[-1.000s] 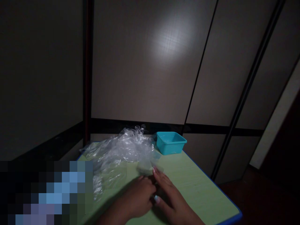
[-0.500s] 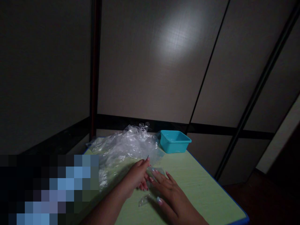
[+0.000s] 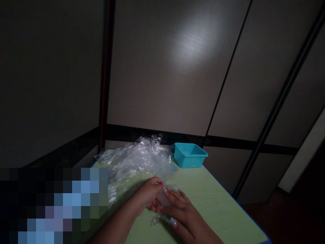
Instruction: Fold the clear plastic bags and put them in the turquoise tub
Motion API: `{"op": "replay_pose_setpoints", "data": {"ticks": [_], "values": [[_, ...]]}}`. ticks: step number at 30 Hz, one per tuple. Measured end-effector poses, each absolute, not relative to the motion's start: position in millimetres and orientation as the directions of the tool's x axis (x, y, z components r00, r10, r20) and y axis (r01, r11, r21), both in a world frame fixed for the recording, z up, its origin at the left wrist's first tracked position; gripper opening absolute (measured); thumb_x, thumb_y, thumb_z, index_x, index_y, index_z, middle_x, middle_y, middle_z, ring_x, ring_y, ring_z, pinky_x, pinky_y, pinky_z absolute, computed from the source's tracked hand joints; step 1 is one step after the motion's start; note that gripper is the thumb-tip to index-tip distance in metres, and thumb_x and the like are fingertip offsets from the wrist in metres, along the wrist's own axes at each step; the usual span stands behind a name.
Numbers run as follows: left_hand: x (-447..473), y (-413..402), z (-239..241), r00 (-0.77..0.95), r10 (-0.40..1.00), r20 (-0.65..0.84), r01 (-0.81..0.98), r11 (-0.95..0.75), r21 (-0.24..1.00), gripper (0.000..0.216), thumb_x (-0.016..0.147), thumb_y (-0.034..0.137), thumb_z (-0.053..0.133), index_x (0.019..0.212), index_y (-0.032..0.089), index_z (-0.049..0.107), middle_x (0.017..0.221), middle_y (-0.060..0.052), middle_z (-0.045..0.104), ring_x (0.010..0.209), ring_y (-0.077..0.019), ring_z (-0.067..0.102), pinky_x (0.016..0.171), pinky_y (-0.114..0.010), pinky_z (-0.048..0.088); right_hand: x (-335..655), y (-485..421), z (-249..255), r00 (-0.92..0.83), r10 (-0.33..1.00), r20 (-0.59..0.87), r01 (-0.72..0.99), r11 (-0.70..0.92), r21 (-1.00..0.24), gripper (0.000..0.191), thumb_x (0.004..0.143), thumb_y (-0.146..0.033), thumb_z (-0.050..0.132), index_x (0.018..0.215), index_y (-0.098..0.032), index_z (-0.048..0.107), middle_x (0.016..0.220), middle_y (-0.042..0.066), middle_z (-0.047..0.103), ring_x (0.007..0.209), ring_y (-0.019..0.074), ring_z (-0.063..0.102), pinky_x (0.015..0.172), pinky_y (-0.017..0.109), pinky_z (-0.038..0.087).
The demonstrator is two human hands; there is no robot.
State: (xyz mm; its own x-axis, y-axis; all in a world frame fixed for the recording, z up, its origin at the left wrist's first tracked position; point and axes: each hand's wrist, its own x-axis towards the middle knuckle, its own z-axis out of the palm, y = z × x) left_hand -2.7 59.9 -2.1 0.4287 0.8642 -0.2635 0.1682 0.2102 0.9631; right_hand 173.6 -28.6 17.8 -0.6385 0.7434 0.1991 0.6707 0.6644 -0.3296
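Note:
Thin clear plastic (image 3: 165, 200) lies folded between my hands on the pale green table; most of it is covered by fingers, and I cannot make out its full shape. My left hand (image 3: 151, 194) pinches its far edge between thumb and forefinger, the other fingers curled beneath. Stretched out over the plastic from the right is my right hand (image 3: 181, 210), fingers extended and thumb apart. A crumpled loose end (image 3: 155, 220) of clear plastic shows on the table just below the hands. Beyond my left hand spreads a heap of clear plastic (image 3: 144, 156) with rounded, finger-like tips on top.
A turquoise plastic basin (image 3: 190, 161) stands at the table's far right edge. The green table (image 3: 218, 210) has a blue rim. Dark panelled cabinet doors (image 3: 162, 84) rise right behind it. A pixelated patch hides the lower left.
My left thumb, raised before, has come down to the forefinger and pinches the plastic. My right hand has shifted only slightly. The view has tilted a little.

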Motion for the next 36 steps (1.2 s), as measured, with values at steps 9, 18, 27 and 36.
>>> {"op": "replay_pose_setpoints", "data": {"ticks": [9, 18, 27, 36], "values": [[-5.2, 55.6, 8.8, 0.391, 0.896, -0.212, 0.147, 0.167, 0.975, 0.035, 0.082, 0.019, 0.047, 0.117, 0.018, 0.043, 0.049, 0.006, 0.054, 0.037, -0.0102, 0.05, 0.039, -0.016, 0.035, 180.3, -26.6, 3.4, -0.627, 0.694, 0.355, 0.638, 0.718, -0.277, 0.049, 0.093, -0.028, 0.042, 0.14, -0.035, 0.031, 0.147, 0.0, 0.033, 0.135, 0.0211, 0.027, 0.112, 0.05, 0.013], [-9.9, 49.5, 12.4, 0.443, 0.874, -0.198, 0.292, 0.068, 0.954, 0.048, 0.072, 0.009, 0.053, 0.119, 0.016, 0.045, 0.053, 0.007, 0.055, 0.036, -0.0088, 0.048, 0.035, -0.015, 0.03, 192.3, -12.0, -23.1, -0.335, 0.817, 0.469, 0.784, 0.518, -0.341, 0.049, 0.09, -0.037, 0.046, 0.137, -0.03, 0.036, 0.15, 0.006, 0.025, 0.137, 0.0243, 0.021, 0.109, 0.052, 0.021], [-13.8, 48.3, 18.8, 0.449, 0.868, -0.213, 0.384, 0.028, 0.923, 0.05, 0.075, 0.005, 0.048, 0.122, 0.019, 0.043, 0.061, 0.008, 0.05, 0.036, -0.0054, 0.042, 0.034, -0.015, 0.028, 193.0, -13.5, -20.6, -0.331, 0.895, 0.299, 0.856, 0.418, -0.305, 0.066, 0.087, -0.048, 0.046, 0.145, -0.029, 0.02, 0.153, 0.007, 0.015, 0.139, 0.0254, 0.012, 0.109, 0.059, 0.005], [-18.1, 48.3, 17.5, 0.511, 0.823, -0.248, 0.442, -0.004, 0.897, 0.061, 0.072, 0.003, 0.05, 0.129, 0.02, 0.039, 0.06, 0.008, 0.052, 0.039, -0.0077, 0.048, 0.035, -0.015, 0.032, 186.1, -9.7, -17.3, -0.188, 0.971, 0.148, 0.932, 0.224, -0.284, 0.064, 0.085, -0.022, 0.039, 0.146, -0.024, 0.018, 0.152, 0.003, 0.013, 0.14, 0.0181, 0.01, 0.112, 0.048, 0.011]]}}
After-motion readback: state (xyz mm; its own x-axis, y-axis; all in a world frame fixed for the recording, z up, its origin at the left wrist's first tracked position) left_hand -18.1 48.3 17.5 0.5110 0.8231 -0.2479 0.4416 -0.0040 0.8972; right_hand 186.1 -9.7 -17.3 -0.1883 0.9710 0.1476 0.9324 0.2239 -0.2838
